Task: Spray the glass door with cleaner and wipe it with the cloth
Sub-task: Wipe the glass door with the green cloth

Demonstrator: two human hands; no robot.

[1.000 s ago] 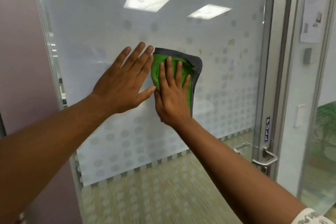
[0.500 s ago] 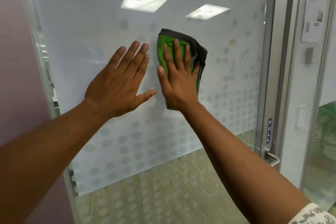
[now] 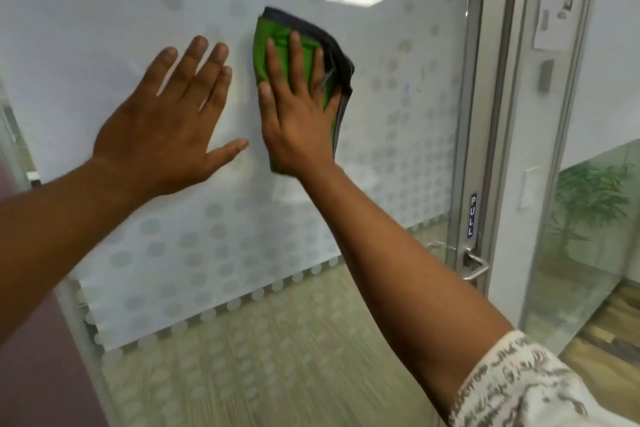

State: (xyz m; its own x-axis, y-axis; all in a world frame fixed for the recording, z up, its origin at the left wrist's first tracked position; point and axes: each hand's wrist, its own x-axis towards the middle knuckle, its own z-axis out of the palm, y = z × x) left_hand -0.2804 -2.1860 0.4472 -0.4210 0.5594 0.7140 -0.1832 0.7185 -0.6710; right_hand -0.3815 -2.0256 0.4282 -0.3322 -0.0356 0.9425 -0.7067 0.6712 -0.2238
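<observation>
Wiping step: right hand (image 3: pixel 298 114) pressed cloth (image 3: pixel 277 35) flat on door (image 3: pixel 398 135), left hand (image 3: pixel 166 128) open w/ fingers spread. Next probably needs sliding to unwiped glass

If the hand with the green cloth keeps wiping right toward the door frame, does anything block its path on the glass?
Nothing visible does. The right hand presses the green and grey cloth flat on the frosted glass door, bare up to the metal frame. The left hand lies on the opposite side.
</observation>
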